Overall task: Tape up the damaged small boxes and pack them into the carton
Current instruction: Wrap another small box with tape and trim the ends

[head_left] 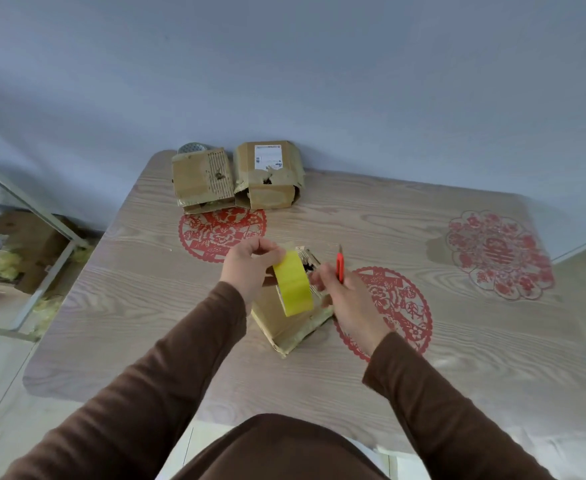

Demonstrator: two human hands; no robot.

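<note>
A torn small cardboard box (286, 323) lies on the wooden table (146, 306) in front of me. My left hand (250, 265) grips a yellow tape roll (293, 284) just above that box. My right hand (347, 299) holds a red utility knife (339, 266), its tip pointing away from me, right beside the tape. Two more damaged small boxes stand at the table's far edge: one with exposed corrugation (203, 180), one with a white label (267, 174).
Red paper-cut decorations (499, 254) lie under the table's clear cover. A round metal object (192, 148) shows behind the far left box. On the floor to the left sit a large cardboard carton (17, 244) and a metal frame (52, 237). A grey wall stands behind the table.
</note>
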